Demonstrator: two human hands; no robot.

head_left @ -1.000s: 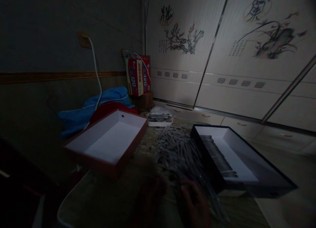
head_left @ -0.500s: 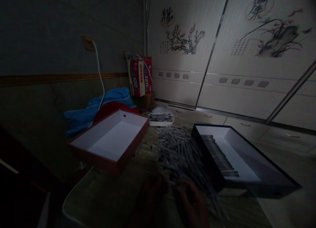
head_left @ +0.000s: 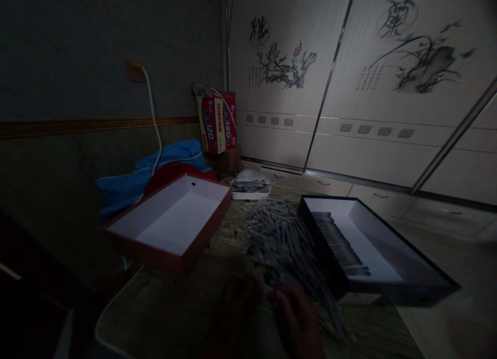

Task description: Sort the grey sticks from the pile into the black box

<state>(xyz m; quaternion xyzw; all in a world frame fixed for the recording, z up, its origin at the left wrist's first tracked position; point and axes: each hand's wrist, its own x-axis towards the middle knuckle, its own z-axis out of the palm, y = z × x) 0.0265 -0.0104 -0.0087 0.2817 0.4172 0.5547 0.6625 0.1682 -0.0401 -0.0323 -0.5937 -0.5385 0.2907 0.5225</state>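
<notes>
Both hands are close together at the near part of the table, dim in the poor light. My left hand (head_left: 236, 303) has its fingers curled and pressed together. Just to its right, my right hand (head_left: 297, 313) is closed in a pinch. Something small and pale may lie between the fingertips, too dark to make out. Beyond them spreads a loose pile of thin grey pen-like sticks (head_left: 277, 232). To the right, a black box (head_left: 388, 285) with a white inside holds a neat row of similar dark sticks (head_left: 341, 245) along its left side.
At the left a red-brown box (head_left: 202, 245) with a white inside stands on the table (head_left: 155, 307). A white tray (head_left: 250, 196) of sticks sits at the back. Behind are blue cloth (head_left: 166, 159), a red printed carton (head_left: 217, 120) and a white cable (head_left: 152, 105).
The view has shifted slightly, so the boxes and cabinet appear a little further left. My hands stay close together, with the right fingertips slightly nearer the left ones.
</notes>
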